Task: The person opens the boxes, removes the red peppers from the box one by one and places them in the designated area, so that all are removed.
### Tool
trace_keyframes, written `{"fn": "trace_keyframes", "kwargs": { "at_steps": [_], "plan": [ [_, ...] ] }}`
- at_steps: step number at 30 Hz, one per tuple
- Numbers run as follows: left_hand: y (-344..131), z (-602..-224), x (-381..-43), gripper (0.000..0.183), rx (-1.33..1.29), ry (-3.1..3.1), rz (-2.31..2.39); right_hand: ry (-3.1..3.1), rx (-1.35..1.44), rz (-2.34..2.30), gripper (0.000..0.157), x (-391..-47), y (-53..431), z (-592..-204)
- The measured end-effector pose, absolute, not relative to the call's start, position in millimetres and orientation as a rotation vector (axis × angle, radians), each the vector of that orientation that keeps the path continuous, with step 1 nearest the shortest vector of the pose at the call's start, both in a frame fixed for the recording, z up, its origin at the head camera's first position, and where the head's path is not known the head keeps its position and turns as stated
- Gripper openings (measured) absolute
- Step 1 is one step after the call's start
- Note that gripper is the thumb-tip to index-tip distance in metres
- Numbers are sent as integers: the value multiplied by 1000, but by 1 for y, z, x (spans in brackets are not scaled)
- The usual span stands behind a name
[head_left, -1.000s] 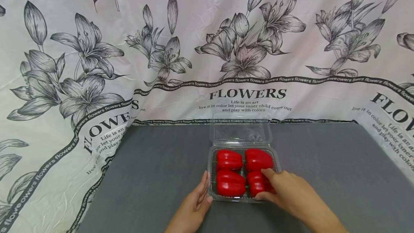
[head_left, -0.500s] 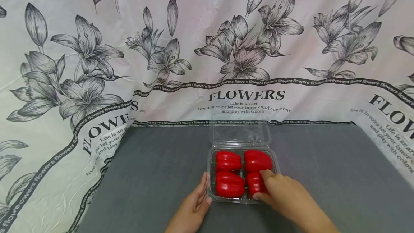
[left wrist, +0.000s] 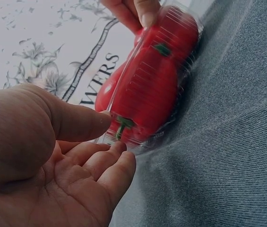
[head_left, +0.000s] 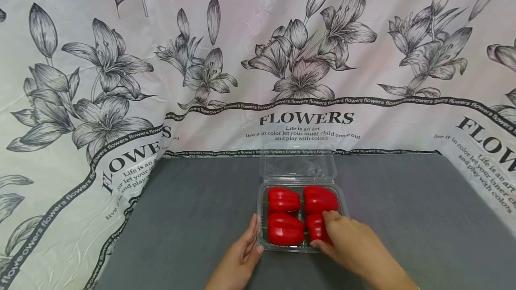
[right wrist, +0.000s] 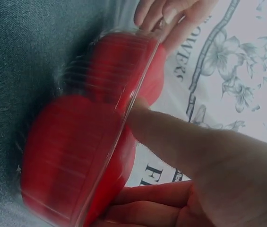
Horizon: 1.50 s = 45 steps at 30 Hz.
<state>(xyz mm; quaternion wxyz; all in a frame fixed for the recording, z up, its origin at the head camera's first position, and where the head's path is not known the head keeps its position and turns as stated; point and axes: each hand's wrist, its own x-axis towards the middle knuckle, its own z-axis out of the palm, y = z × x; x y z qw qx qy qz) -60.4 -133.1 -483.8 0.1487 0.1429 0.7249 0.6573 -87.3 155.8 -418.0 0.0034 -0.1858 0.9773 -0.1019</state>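
"What does the right hand (head_left: 356, 240) have?"

"Its fingers pinch the near-right red pepper (head_left: 316, 227), which sits inside the clear container (head_left: 282, 249) with three other peppers (head_left: 286, 229)."

"And the left hand (head_left: 242, 254)?"

"Fingers nearly straight, touching the container's left wall, with the thumb at the near-left corner."

"Where's the container?"

"On the grey counter (head_left: 193, 209), its transparent lid (head_left: 298, 167) open at the far side, in front of a flower-printed cloth (head_left: 225, 133)."
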Motion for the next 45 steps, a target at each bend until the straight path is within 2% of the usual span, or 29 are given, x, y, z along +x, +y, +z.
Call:
{"fn": "trace_keyframes", "kwargs": {
  "at_steps": [10, 17, 45],
  "plan": [
    [-133, -484, -60, 73, 434, 2064, 1899, 3091, -563, -320, 55, -87, 153, -421],
    [-135, -484, -60, 74, 444, 2065, 1902, 3030, -473, -378, 70, -92, 155, -420],
    [-132, -482, -59, 71, 422, 2063, 1928, 2964, -385, -537, 72, -98, 163, -419]
  ]
}}
